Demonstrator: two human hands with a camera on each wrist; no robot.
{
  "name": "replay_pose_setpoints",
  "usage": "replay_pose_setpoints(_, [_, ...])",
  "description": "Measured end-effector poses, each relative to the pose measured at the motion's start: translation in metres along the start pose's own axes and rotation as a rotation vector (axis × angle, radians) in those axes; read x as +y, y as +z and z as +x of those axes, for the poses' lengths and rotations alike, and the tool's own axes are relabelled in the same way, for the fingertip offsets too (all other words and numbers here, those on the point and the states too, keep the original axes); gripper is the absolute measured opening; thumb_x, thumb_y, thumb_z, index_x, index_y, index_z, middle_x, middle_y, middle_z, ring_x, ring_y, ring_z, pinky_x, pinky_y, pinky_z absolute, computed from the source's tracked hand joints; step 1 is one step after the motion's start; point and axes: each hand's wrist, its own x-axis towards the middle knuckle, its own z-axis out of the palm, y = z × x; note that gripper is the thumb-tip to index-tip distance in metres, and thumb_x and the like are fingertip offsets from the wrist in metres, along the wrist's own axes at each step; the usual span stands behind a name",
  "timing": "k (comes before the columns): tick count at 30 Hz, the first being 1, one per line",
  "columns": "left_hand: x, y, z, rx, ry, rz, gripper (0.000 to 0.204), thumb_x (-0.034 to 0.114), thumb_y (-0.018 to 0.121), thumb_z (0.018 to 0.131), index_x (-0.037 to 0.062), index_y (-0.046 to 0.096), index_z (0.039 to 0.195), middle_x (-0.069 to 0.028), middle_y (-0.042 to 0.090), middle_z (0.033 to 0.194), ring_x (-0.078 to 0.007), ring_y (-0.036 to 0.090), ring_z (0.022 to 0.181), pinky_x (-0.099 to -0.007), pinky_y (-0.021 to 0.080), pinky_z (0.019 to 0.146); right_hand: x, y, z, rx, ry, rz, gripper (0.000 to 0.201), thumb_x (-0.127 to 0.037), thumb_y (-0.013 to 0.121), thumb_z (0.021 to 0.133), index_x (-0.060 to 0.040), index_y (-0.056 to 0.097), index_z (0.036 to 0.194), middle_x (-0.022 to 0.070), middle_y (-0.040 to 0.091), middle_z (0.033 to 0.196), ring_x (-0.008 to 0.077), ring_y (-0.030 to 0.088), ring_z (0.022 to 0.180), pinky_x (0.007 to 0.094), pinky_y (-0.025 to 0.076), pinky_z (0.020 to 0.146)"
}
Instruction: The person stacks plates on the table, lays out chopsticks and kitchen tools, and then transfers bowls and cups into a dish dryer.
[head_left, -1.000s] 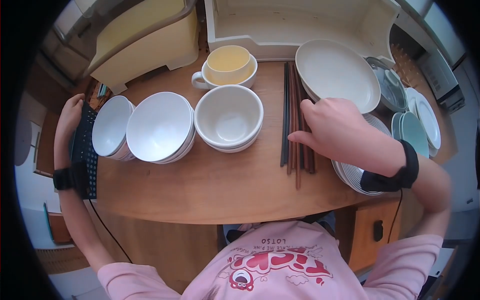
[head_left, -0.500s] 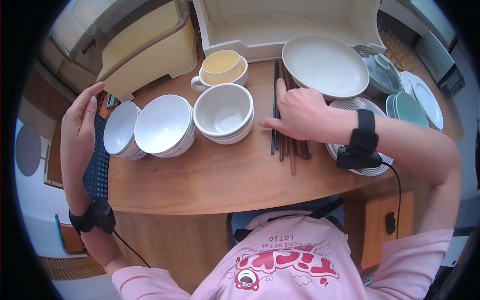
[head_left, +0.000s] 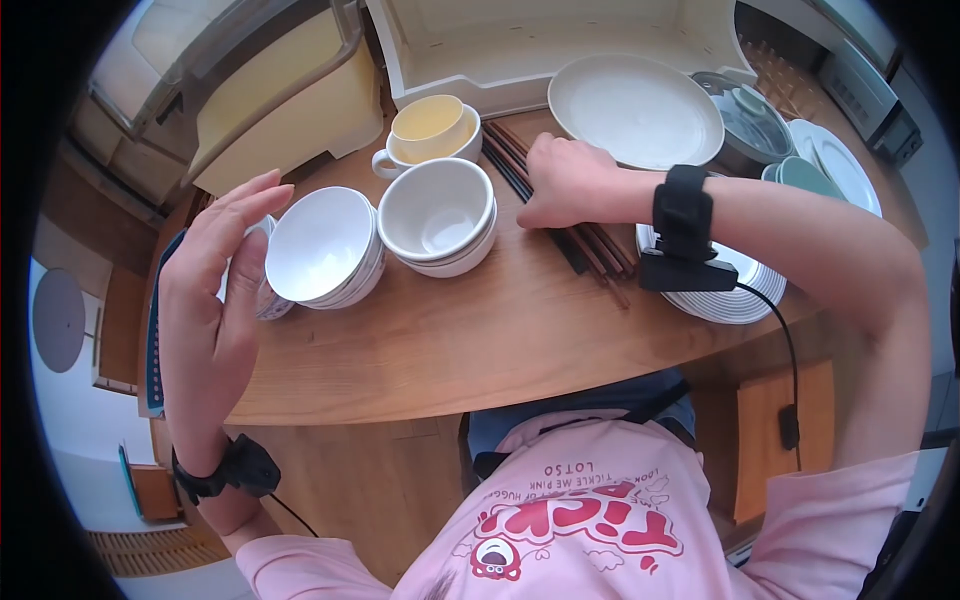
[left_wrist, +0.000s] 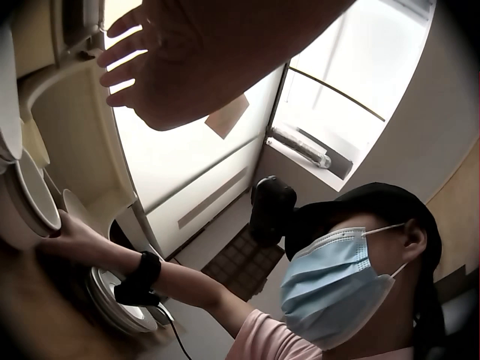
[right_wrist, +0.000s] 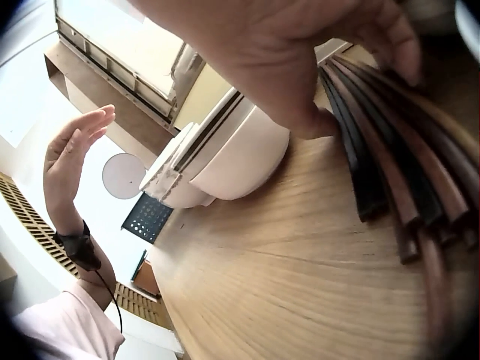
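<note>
My right hand (head_left: 573,183) is curled over a bundle of dark and reddish-brown chopsticks (head_left: 603,252) lying slantwise on the table. In the right wrist view the thumb is at one side of the chopsticks (right_wrist: 390,150) and the fingers reach over the other. My left hand (head_left: 215,290) is raised at the left with its fingers extended and holds nothing. It partly covers a small white bowl stack (head_left: 272,300). Beside that stand a stack of wider white bowls (head_left: 322,245) and a stack of deep cream bowls (head_left: 437,212).
A yellow cup (head_left: 428,128) sits in a white mug (head_left: 384,160) behind the bowls. To the right are a large oval dish (head_left: 636,110), ridged white plates (head_left: 735,300), a glass-lidded pot (head_left: 745,118) and green bowls (head_left: 810,176). A cream rack (head_left: 560,40) stands at the back.
My right hand has come down onto the chopsticks and gripped them; the bundle has turned from straight to slanting. My left hand has left the dark perforated basket's edge and moved rightward, fingers extended.
</note>
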Motion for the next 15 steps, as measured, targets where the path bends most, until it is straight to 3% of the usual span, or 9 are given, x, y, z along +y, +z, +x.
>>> replay_pose_setpoints(5, [0.006,0.008,0.000,-0.037,0.005,-0.023,0.027,0.010,0.045,0.098,0.0002,0.061,0.118,-0.0156,0.059,0.126,-0.0268,0.055,0.118,-0.0347,0.039,0.101,-0.008,-0.010,-0.002,-0.085,0.004,0.017,0.043,-0.031,0.069,0.070,0.0094,0.065,0.085,0.0213,0.067,0.087,0.0332,0.067,0.081,0.0395,0.056,0.069])
replay_pose_setpoints(7, [0.007,0.011,-0.001,-0.048,0.012,-0.022,0.027,0.010,0.045,0.097,0.0005,0.061,0.117,-0.0153,0.059,0.126,-0.0269,0.055,0.118,-0.0348,0.039,0.101,-0.013,-0.014,-0.005,-0.143,0.021,0.018,0.039,-0.030,0.066,0.073,0.0076,0.067,0.084,0.0199,0.067,0.083,0.0305,0.068,0.078,0.0386,0.057,0.062])
replay_pose_setpoints(9, [0.008,0.012,-0.002,-0.044,0.018,-0.013,0.027,0.010,0.046,0.097,0.0009,0.061,0.117,-0.0149,0.059,0.126,-0.0271,0.054,0.119,-0.0349,0.039,0.101,-0.017,-0.016,-0.002,-0.183,0.002,-0.010,0.039,-0.027,0.063,0.076,0.0075,0.067,0.093,0.0197,0.067,0.089,0.0298,0.068,0.077,0.0372,0.058,0.058])
replay_pose_setpoints(11, [0.011,0.012,-0.004,-0.054,0.010,-0.018,0.027,0.010,0.047,0.097,0.0017,0.062,0.117,-0.0145,0.059,0.126,-0.0271,0.054,0.119,-0.0353,0.039,0.101,-0.023,-0.018,0.000,-0.232,0.062,-0.049,0.039,-0.025,0.061,0.078,0.0052,0.065,0.102,0.0193,0.067,0.096,0.0306,0.068,0.078,0.0382,0.059,0.060])
replay_pose_setpoints(12, [0.012,0.013,-0.004,-0.053,0.010,-0.017,0.027,0.010,0.047,0.097,0.0017,0.062,0.117,-0.0145,0.059,0.126,-0.0271,0.054,0.119,-0.0353,0.039,0.101,-0.027,-0.019,0.002,-0.281,0.138,-0.116,0.041,-0.027,0.056,0.076,-0.0045,0.068,0.108,0.0167,0.065,0.110,0.0297,0.062,0.104,0.0344,0.049,0.088])
replay_pose_setpoints(13, [0.013,0.013,-0.005,-0.057,-0.002,-0.022,0.027,0.010,0.047,0.097,0.0021,0.062,0.117,-0.0145,0.059,0.126,-0.0271,0.054,0.119,-0.0355,0.039,0.102,-0.030,-0.020,0.003,-0.280,0.137,-0.115,0.041,-0.027,0.056,0.076,-0.0045,0.068,0.108,0.0167,0.065,0.110,0.0297,0.062,0.104,0.0344,0.049,0.088])
replay_pose_setpoints(15, [0.012,0.013,-0.006,-0.062,-0.017,-0.024,0.027,0.010,0.047,0.097,0.0025,0.062,0.118,-0.0145,0.059,0.126,-0.0270,0.054,0.120,-0.0356,0.039,0.102,-0.034,-0.021,0.005,-0.286,0.156,-0.141,0.036,-0.021,0.059,0.078,0.0012,0.066,0.106,0.0192,0.066,0.103,0.0320,0.067,0.088,0.0404,0.059,0.068])
